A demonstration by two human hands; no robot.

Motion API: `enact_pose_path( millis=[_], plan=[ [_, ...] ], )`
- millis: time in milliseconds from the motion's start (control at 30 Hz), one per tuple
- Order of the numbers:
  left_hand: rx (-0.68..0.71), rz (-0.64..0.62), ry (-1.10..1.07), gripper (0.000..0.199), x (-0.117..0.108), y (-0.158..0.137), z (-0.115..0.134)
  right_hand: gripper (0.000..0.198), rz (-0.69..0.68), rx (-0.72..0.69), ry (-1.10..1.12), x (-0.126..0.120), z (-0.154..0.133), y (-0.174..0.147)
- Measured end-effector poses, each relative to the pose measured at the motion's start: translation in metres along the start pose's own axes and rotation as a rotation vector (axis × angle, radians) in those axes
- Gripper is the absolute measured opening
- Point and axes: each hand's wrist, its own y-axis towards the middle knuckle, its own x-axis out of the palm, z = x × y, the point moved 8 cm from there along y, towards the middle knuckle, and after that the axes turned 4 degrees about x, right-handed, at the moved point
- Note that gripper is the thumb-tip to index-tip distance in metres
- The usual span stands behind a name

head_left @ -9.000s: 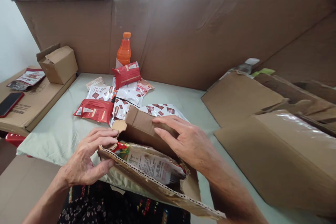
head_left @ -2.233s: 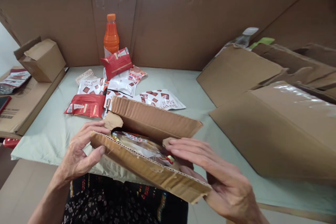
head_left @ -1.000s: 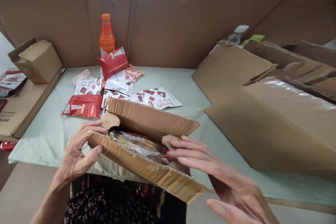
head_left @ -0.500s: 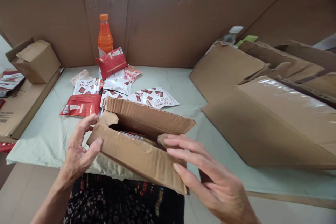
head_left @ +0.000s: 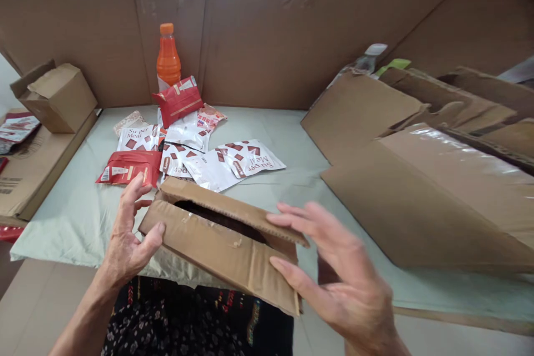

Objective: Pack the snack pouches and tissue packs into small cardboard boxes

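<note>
A small brown cardboard box is tilted at the table's front edge, its far flap folded partly over the opening. A dark gap shows beneath the flap, and what lies inside is hidden. My left hand grips the box's left end, thumb on the near face and fingers behind the corner. At the right end, my right hand has its fingers on the flap and its thumb on the near face. Beyond the box lie white pouches and red packets, near an orange drink bottle.
On the right stand larger cardboard boxes, with a clear bottle behind their edge. At left, a small open box sits on a flat carton. A cardboard wall closes off the back of the table.
The far flap has swung down toward me over the opening, hiding the contents seen earlier. My right fingers have shifted from the side flap onto it. My left hand stays at the left end.
</note>
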Motion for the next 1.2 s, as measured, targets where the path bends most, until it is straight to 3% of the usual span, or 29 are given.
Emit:
enact_pose_path(
  millis=[67,100,200,267,500,733,867,1000,1200],
  plan=[
    [0.033,-0.009,0.02,0.066,0.0,0.0,0.003,0.04,-0.07,-0.142,-0.042,0.004,-0.01,0.0],
    [0.049,-0.029,0.043,0.058,0.0,0.0,0.004,0.035,-0.105,-0.183,-0.059,0.006,-0.012,0.0],
    [0.063,-0.111,0.09,0.035,0.004,0.0,0.004,0.058,-0.176,-0.195,-0.093,0.008,-0.009,-0.003],
    [0.062,-0.139,0.094,0.032,0.004,0.001,0.002,0.063,-0.224,-0.179,-0.119,0.009,-0.006,-0.007],
    [0.091,-0.235,0.016,0.034,0.008,0.014,0.001,0.066,-0.248,-0.004,-0.146,0.007,0.009,-0.019],
    [0.077,-0.182,0.036,0.037,0.013,-0.007,0.014,0.051,-0.162,-0.019,-0.043,0.005,0.015,-0.014],
    [0.094,-0.317,0.017,0.046,0.01,-0.011,0.012,0.044,-0.133,-0.012,-0.015,0.003,0.013,-0.012],
    [0.162,-0.488,0.024,0.065,0.004,0.005,0.006,0.036,-0.148,-0.008,-0.04,0.004,0.011,-0.019],
    [0.182,-0.605,-0.059,0.074,0.013,0.022,-0.004,0.048,-0.142,0.034,-0.024,-0.004,0.028,-0.045]
  ],
)
